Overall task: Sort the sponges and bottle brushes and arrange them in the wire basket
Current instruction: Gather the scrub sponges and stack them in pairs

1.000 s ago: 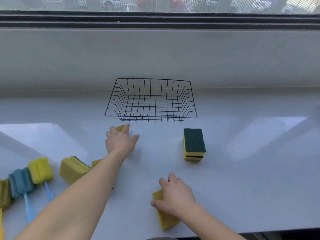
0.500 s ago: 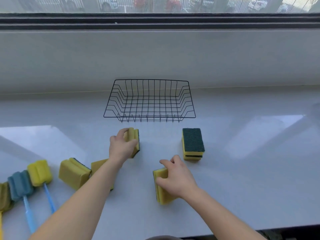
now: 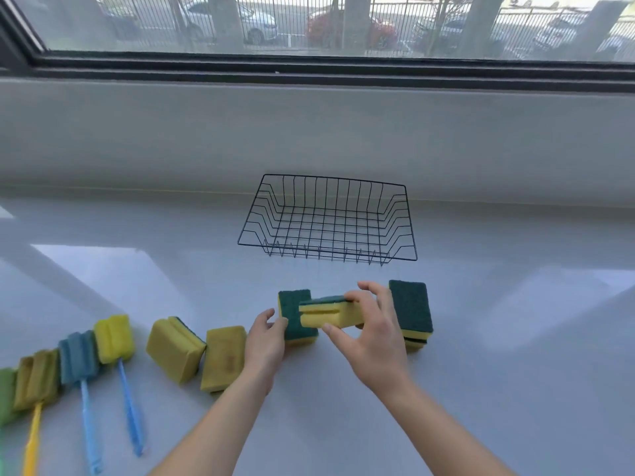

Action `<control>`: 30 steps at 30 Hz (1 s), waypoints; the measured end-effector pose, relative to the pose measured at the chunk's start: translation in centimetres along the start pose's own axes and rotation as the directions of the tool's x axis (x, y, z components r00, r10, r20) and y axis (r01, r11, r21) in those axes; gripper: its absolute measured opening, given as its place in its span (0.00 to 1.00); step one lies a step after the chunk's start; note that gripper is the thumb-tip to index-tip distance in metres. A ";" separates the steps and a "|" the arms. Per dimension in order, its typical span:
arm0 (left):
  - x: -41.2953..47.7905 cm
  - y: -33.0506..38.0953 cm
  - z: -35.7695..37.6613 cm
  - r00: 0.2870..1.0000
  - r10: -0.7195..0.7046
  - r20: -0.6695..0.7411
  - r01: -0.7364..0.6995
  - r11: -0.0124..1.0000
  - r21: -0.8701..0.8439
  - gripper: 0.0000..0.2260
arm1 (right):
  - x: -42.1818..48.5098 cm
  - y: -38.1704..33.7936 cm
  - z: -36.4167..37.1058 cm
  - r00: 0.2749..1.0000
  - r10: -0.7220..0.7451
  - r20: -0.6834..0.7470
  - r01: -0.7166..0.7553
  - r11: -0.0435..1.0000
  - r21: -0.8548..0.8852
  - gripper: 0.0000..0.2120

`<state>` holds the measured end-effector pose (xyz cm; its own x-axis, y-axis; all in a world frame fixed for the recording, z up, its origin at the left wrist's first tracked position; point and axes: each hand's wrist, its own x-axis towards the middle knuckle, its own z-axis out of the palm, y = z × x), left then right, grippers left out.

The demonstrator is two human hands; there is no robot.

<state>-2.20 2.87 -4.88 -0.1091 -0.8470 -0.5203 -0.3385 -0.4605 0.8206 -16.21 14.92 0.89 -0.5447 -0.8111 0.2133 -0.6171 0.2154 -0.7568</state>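
Note:
An empty black wire basket [image 3: 398, 259] stands at the back of the white sill. In front of it my right hand [image 3: 369, 333] grips a yellow sponge with a green scouring face [image 3: 330, 312], lifted and held sideways. My left hand [image 3: 264, 341] grips a second sponge [image 3: 295, 319] that rests green side up on the sill. A stack of two sponges [image 3: 410, 310] sits just right of my right hand. Two more yellow sponges [image 3: 175, 352] [image 3: 223, 360] lie to the left. Several bottle brushes [image 3: 113, 338] with foam heads and thin handles lie at the far left.
A low grey wall [image 3: 309, 132] and a window frame rise behind the basket. The white sill [image 3: 515, 355] stretches wide to the right. Its front edge lies out of the frame below my forearms.
My right hand has lifted its sponge and carried it forward, up beside the left hand's sponge. The left hand's sponge now lies green side up. The camera has tilted up and shifted.

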 end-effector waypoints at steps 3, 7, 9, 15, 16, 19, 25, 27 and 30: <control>0.0 0.2 -0.2 1.000 0.025 -0.009 -0.024 0.994 0.107 0.19 | 1.4 -0.5 2.2 0.998 -0.056 -0.026 0.055 0.998 -0.026 0.25; -0.5 0.5 -0.5 0.992 -0.125 0.030 0.127 0.985 -0.117 0.18 | 2.5 -1.0 6.0 0.996 -0.092 -0.012 0.091 0.993 -0.074 0.27; -0.6 0.4 -0.9 0.988 -0.146 0.051 0.152 0.973 -0.171 0.18 | 2.1 -1.0 7.6 0.997 -0.081 -0.002 0.080 0.991 -0.108 0.29; -0.3 0.5 -1.6 0.969 -0.156 0.190 0.198 0.954 -0.227 0.18 | -0.2 -0.6 9.3 0.995 -0.079 0.059 0.089 0.980 -0.178 0.30; -0.2 0.6 -1.5 0.973 -0.132 0.190 0.174 0.960 -0.221 0.18 | -0.4 -0.5 9.2 0.996 -0.069 0.061 0.078 0.983 -0.167 0.28; 0.1 0.7 -1.1 0.984 -0.011 0.180 0.045 0.982 -0.185 0.13 | -0.4 -0.4 8.6 0.998 0.021 0.058 -0.014 0.994 -0.108 0.29; 0.0 0.9 -0.2 0.977 0.025 0.214 0.012 0.986 -0.168 0.06 | 2.0 0.0 7.7 0.793 0.514 0.327 -0.580 0.802 0.146 0.31; 0.2 1.0 0.1 0.976 0.053 0.209 -0.025 0.991 -0.131 0.05 | 2.0 0.0 7.4 0.715 0.580 0.389 -0.687 0.686 0.240 0.28; 0.3 1.2 0.8 0.967 0.083 0.242 -0.068 0.995 -0.073 0.07 | 1.5 0.7 6.8 0.731 0.584 0.354 -0.666 0.723 0.184 0.28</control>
<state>-3.40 2.26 -4.30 -0.3603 -0.7927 -0.4918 -0.2611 -0.4204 0.8689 -13.61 10.22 -3.52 -0.5575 -0.6594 -0.5043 0.0209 0.5961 -0.8026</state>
